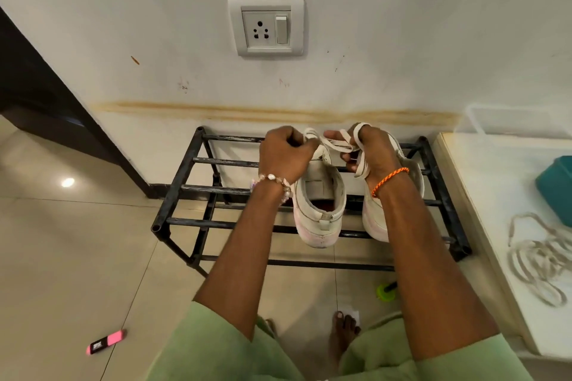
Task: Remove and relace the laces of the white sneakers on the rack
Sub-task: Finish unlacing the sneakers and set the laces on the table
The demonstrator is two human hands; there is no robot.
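1. The white sneakers [320,195] are seen in the head view standing side by side on the top bars of a black metal rack [185,192], heels toward the camera and toes toward the wall.
2. The left-hand sneaker is shown almost whole, its opening and heel tab visible; the right-hand sneaker [376,219] is largely covered by the right forearm.
3. A white lace [335,144] is stretched between the two hands above the toe end of the sneakers.
4. The left hand [286,153] is held as a closed fist, its fingers curled around one end of the lace, where a small loop is seen beside the knuckles.
5. The right hand [371,151] is held with the lace wound around its back and fingers, and a strand is pinched between thumb and fingers.
6. A beaded bracelet [274,181] is worn on the left wrist and an orange thread band [388,179] on the right.
7. A second lace [538,257] is seen lying loosely coiled on the white surface [495,179] to the right of the rack, near a teal container [555,185].
8. A pink highlighter [106,341] is seen on the tiled floor at lower left, and a small green object [385,292] lies on the floor under the rack's front edge.
9. A socket plate [266,26] is mounted on the wall above the rack.
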